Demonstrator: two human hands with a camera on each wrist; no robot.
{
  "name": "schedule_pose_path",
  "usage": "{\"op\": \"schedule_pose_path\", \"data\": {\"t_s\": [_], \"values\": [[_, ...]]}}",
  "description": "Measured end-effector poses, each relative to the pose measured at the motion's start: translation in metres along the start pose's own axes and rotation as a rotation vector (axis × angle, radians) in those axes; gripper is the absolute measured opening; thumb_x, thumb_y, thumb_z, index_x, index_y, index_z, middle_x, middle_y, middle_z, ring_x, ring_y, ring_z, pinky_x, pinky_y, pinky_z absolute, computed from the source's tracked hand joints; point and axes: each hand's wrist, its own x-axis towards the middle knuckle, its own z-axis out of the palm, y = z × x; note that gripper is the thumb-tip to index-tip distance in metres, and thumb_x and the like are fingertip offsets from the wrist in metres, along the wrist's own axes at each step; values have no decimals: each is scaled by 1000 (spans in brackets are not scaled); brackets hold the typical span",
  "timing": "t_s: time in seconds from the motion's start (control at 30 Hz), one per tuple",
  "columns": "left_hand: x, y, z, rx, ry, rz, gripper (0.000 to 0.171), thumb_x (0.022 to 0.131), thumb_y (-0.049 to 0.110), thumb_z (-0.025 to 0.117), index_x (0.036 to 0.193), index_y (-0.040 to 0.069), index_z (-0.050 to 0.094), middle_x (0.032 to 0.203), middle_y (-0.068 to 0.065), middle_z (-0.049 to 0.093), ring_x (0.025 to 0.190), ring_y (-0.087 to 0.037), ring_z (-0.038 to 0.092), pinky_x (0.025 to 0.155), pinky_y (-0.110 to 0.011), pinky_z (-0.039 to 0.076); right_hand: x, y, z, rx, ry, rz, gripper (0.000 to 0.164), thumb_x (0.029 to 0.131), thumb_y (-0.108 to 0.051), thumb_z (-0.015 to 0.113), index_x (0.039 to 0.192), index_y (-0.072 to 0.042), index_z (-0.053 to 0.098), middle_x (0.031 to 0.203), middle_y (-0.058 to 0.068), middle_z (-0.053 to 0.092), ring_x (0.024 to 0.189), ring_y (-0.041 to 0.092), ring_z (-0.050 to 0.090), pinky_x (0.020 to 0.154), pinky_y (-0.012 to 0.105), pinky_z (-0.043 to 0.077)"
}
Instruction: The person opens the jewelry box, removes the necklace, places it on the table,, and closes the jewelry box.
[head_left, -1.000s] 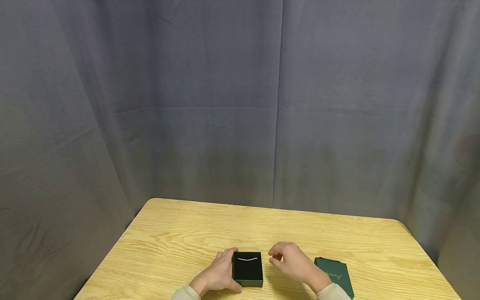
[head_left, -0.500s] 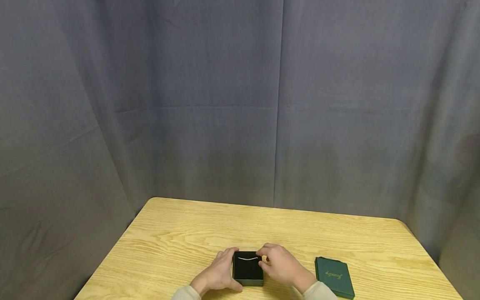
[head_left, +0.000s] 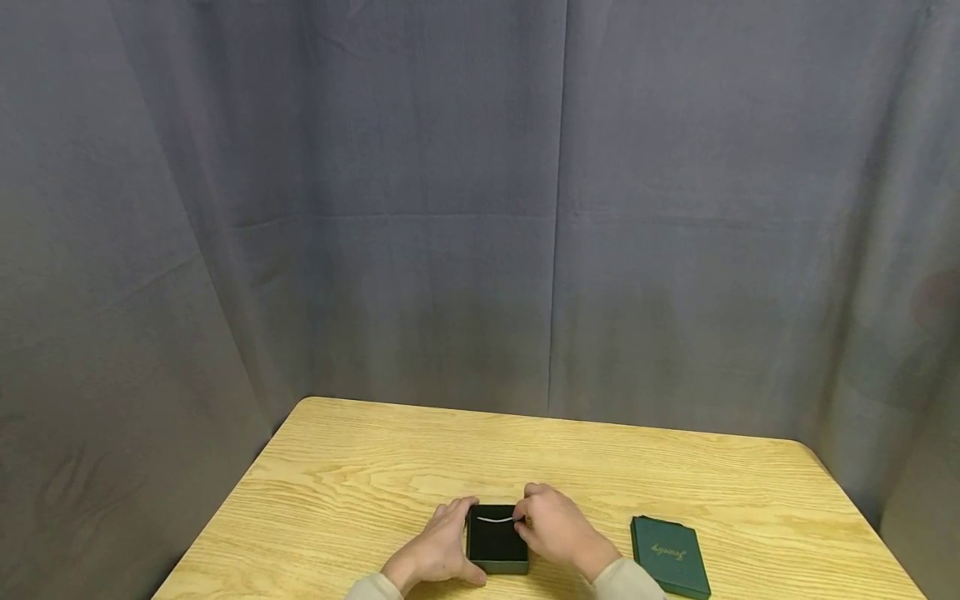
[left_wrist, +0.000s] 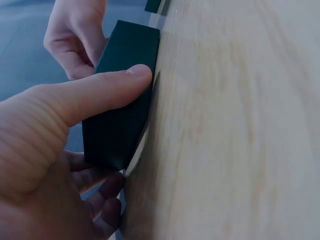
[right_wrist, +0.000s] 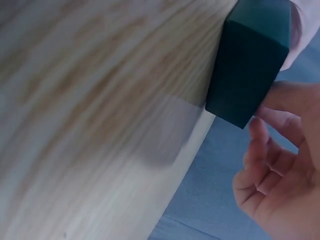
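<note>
A small dark green jewelry box base (head_left: 498,567) with a black insert stands on the table, lidless. Across the far part of the insert lies a thin silver chain (head_left: 493,521). My left hand (head_left: 441,548) grips the box from its left; in the left wrist view the thumb lies along the near wall (left_wrist: 117,125), with the fingers round the far side. My right hand (head_left: 553,529) is over the box's right edge, finger and thumb pinching at the chain's right end. The right wrist view shows the box's side (right_wrist: 245,70), but the fingertips are hidden behind it.
To the right lies the green box lid (head_left: 670,554) with gold lettering, flat on the wooden table (head_left: 375,467). Grey curtains (head_left: 435,250) hang behind the table and along both sides.
My right hand has moved left from beside the box onto its right edge, and its finger and thumb have closed at the chain's end. My left hand keeps its hold on the box.
</note>
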Motion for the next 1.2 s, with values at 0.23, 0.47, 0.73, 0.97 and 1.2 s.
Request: {"op": "schedule_pose_path", "data": {"t_s": [0.23, 0.47, 0.73, 0.97, 1.2], "values": [[0, 1, 0, -8, -5, 1, 101, 61, 29, 90, 141, 2, 34, 136, -8, 43, 109, -24, 37, 93, -50, 37, 4, -1, 6, 1, 19, -6, 5, 74, -6, 76, 73, -10, 74, 71, -9, 50, 64, 2, 45, 57, 19, 44], [-1, 2, -2, -16, -15, -10, 101, 62, 30, 89, 141, 3, 33, 137, -8, 42, 111, -24, 37, 94, -51, 38, 7, -1, 8, -6, -10, -2, 10, 75, -5, 77, 70, -13, 72, 73, -10, 50, 65, 2, 44, 59, 19, 45], [-1, 0, -1, 5, -6, -1, 101, 61, 33, 89, 141, 4, 34, 136, -7, 43, 110, -23, 37, 93, -48, 39, 12, -5, 11, -151, -39, -31, 18, 77, -6, 74, 65, -15, 64, 69, -9, 46, 64, 5, 46, 59, 20, 45], [0, -1, -1, 7, -11, -7, 102, 62, 34, 89, 142, 4, 34, 136, -7, 42, 109, -22, 37, 92, -47, 39, 12, -5, 9, -122, -48, -12, 18, 75, -5, 75, 66, -15, 64, 69, -9, 47, 65, 5, 47, 58, 21, 45], [0, 0, -1, 6, 0, -5, 102, 60, 33, 89, 141, 4, 35, 133, -5, 45, 104, -20, 37, 91, -45, 39, 11, -4, 6, -33, -53, 7, 10, 75, -8, 77, 74, -14, 70, 72, -10, 50, 69, 5, 49, 58, 22, 45]]}}
